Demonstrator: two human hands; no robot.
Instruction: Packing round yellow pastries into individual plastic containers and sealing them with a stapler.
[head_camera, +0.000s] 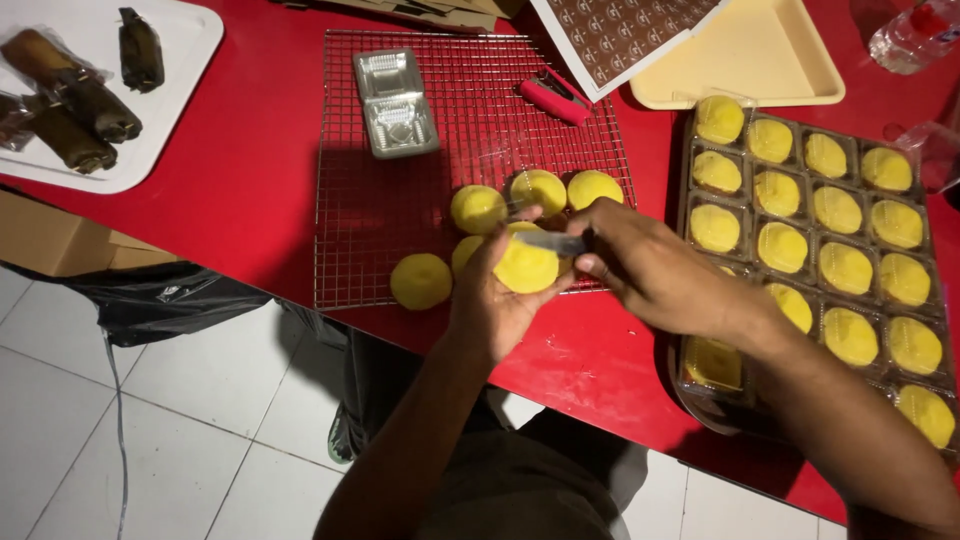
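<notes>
I see round yellow cakes (478, 208) on the square wire cooling rack (380, 200), left of the clear compartmented plastic tray (690, 180).

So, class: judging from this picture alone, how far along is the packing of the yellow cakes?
Done: the clear tray on the right holds many yellow cakes in its pockets. In hand: the left hand holds one yellow cake while the right hand brings a clear wrapper to it. Left: five loose cakes on the wire rack.
</notes>
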